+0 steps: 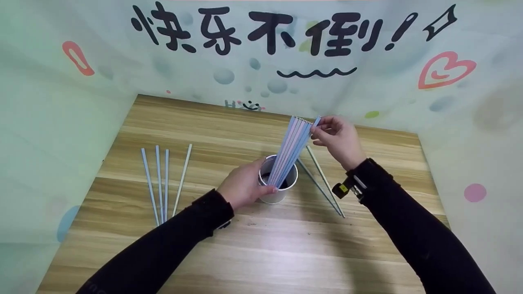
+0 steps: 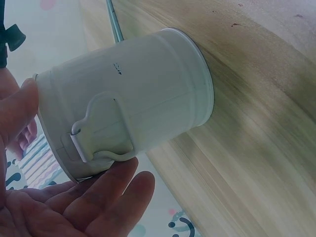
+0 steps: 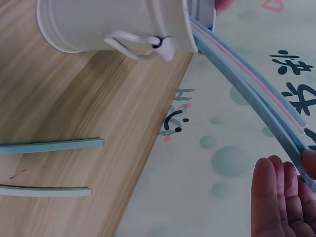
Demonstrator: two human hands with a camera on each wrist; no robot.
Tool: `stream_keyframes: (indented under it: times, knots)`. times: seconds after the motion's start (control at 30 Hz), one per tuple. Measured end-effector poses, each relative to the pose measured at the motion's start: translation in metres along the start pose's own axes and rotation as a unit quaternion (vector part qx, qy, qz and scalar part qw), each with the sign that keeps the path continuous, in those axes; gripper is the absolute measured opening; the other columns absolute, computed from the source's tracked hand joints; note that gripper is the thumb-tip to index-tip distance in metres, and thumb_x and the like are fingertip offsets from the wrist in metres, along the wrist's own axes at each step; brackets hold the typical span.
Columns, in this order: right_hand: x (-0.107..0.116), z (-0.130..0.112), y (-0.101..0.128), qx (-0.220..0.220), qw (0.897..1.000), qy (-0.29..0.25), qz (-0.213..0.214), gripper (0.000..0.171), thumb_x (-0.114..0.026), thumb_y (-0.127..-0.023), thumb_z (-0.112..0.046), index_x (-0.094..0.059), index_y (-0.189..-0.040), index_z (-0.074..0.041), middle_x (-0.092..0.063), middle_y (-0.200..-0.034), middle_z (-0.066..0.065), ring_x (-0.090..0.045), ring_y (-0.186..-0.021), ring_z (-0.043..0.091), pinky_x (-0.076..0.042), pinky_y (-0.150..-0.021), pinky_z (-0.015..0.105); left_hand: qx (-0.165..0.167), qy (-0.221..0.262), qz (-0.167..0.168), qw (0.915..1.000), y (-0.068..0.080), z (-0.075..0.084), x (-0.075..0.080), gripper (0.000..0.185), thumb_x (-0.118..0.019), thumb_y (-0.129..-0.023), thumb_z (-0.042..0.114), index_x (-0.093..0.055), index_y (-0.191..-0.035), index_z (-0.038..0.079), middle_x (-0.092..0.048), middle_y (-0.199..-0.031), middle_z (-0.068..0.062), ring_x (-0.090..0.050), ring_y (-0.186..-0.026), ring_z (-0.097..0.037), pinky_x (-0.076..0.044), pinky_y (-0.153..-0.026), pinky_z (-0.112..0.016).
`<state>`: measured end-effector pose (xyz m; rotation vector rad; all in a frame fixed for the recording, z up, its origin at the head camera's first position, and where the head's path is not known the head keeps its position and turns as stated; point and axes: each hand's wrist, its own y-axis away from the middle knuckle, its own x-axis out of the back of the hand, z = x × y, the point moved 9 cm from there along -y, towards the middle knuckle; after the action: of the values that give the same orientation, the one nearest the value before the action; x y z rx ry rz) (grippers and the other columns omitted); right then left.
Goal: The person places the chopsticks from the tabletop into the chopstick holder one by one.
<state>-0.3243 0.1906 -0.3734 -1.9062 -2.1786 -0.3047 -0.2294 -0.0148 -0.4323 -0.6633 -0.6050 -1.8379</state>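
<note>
A wooden table (image 1: 253, 253) fills the lower part of the head view, and a pale printed backdrop (image 1: 261, 61) with black characters and a pink heart stands around it on three sides. Near the middle of the table stands a white metal cup (image 1: 278, 192). The left hand (image 1: 243, 188) holds it from the left side, thumb on the rim and fingers curved around the wall. The left wrist view shows what the head view hides: the cup has ribs, a small looped handle (image 2: 98, 133) on its side, and the fingers (image 2: 111, 190) lie slightly apart under the wall.

A bundle of blue and pink sticks (image 1: 291, 151) stands in the cup and leans to the far right. The right hand (image 1: 339, 141) pinches the outermost blue stick (image 1: 315, 121) at its top end between thumb and fingertips. In the right wrist view the other fingers (image 3: 281, 202) lie close together below this stick.

Four loose sticks (image 1: 163, 183) lie on the table left of the cup, well apart from it. Two more sticks (image 1: 322, 185) lie just to the right; only the right wrist view shows their flat cut ends (image 3: 94, 143).
</note>
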Motion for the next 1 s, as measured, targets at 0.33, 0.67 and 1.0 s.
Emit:
stream_keyframes:
  times: [0.33, 0.67, 1.0]
  knots:
    - [-0.008, 0.007, 0.003, -0.007, 1.0, 0.024, -0.015, 0.027, -0.072, -0.095, -0.012, -0.061, -0.113, 0.004, -0.064, -0.094, 0.005, -0.069, -0.083, 0.01, -0.062, -0.076, 0.027, -0.015, 0.009, 0.003, 0.9998, 0.0, 0.003, 0.001, 0.076, -0.084, -0.085, 0.032, -0.049, -0.149, 0.014, -0.067, -0.136, -0.011, -0.063, -0.125, -0.029, -0.048, -0.108, -0.045]
    - [-0.013, 0.013, 0.005, 0.005, 0.998, 0.039, -0.047, 0.024, -0.071, -0.095, -0.009, -0.062, -0.111, 0.005, -0.064, -0.093, 0.004, -0.071, -0.083, 0.014, -0.062, -0.074, 0.027, -0.009, 0.003, 0.002, 0.9999, 0.001, 0.002, 0.001, 0.076, -0.083, -0.085, 0.034, -0.048, -0.15, 0.014, -0.066, -0.137, -0.01, -0.063, -0.124, -0.027, -0.048, -0.109, -0.044]
    - [-0.007, 0.028, 0.005, 0.004, 0.998, 0.047, -0.052, 0.026, -0.07, -0.095, -0.007, -0.061, -0.115, 0.008, -0.065, -0.091, 0.0, -0.071, -0.08, 0.01, -0.063, -0.076, 0.03, -0.007, 0.0, -0.003, 1.0, 0.001, 0.001, 0.002, 0.078, -0.082, -0.087, 0.033, -0.045, -0.152, 0.014, -0.063, -0.141, -0.01, -0.06, -0.129, -0.025, -0.046, -0.112, -0.043]
